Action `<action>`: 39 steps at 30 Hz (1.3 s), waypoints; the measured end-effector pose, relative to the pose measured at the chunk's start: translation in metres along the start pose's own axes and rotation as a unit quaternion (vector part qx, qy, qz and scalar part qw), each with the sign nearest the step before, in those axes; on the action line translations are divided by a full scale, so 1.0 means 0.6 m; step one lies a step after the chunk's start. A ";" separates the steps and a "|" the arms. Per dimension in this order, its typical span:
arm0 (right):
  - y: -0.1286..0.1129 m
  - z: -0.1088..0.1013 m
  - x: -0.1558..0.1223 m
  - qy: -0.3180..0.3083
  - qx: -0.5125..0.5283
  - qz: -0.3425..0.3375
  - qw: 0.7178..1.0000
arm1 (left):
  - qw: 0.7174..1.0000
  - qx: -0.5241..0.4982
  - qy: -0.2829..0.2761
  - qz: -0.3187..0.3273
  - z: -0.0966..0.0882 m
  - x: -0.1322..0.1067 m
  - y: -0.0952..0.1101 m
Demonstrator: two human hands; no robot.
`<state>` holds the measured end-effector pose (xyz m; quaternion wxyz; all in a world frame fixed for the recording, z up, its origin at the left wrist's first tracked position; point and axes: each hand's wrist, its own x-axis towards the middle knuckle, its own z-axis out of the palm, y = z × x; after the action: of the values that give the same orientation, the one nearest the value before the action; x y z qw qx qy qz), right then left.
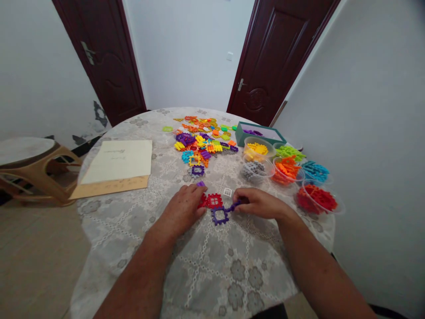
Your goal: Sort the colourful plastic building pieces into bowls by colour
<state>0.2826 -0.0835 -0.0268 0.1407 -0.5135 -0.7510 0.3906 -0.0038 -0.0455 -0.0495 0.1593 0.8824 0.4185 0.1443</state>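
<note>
In the head view, my left hand (pixel 187 204) rests over the left end of a few red and purple interlocking building pieces; its fingers lie flat and cover part of a red one. Beside it lies a red square piece (pixel 214 200) with a white window insert, and a purple square frame (pixel 219 215) sits just below, touching it. My right hand (pixel 254 203) pinches a purple piece (pixel 233 206) seen edge-on, close against the purple frame's right side. A loose white window insert (pixel 227 192) lies between the hands. Another purple piece (pixel 200 184) pokes out beyond my left fingertips.
A mixed pile of coloured pieces (pixel 202 139) spreads across the back middle. Clear tubs of sorted pieces, such as the red tub (pixel 317 198) and grey tub (pixel 255 170), stand at right. A green box (pixel 241 133) is behind them. Paper sheets (pixel 119 159) lie left.
</note>
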 end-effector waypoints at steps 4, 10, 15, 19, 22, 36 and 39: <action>-0.021 0.027 0.006 -0.040 0.039 -0.038 0.998 | 0.999 -0.008 0.028 -0.039 -0.001 -0.001 -0.010; -0.026 0.050 0.015 0.015 -0.051 -0.010 0.999 | 0.994 0.012 0.055 -0.095 0.002 -0.001 -0.017; -0.036 0.048 0.012 0.037 -0.117 -0.006 0.992 | 0.996 0.053 0.017 -0.076 -0.002 -0.002 -0.007; -0.046 0.054 0.013 0.037 -0.156 -0.004 0.987 | 0.996 0.065 0.015 -0.054 0.001 -0.002 -0.009; -0.047 0.056 0.014 0.041 -0.154 0.003 0.987 | 0.997 0.065 0.009 -0.031 0.004 -0.002 -0.008; -0.049 0.066 0.005 0.033 -0.159 -0.008 0.987 | 0.993 0.104 -0.005 -0.057 0.006 -0.003 0.026; -0.047 0.065 0.005 0.029 -0.160 -0.010 0.987 | 0.993 0.097 -0.003 -0.061 0.005 -0.004 0.027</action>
<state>0.2389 -0.1031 -0.0321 0.0823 -0.5326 -0.8048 0.2488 0.0071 -0.0577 -0.0461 0.0829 0.8668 0.4833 0.0904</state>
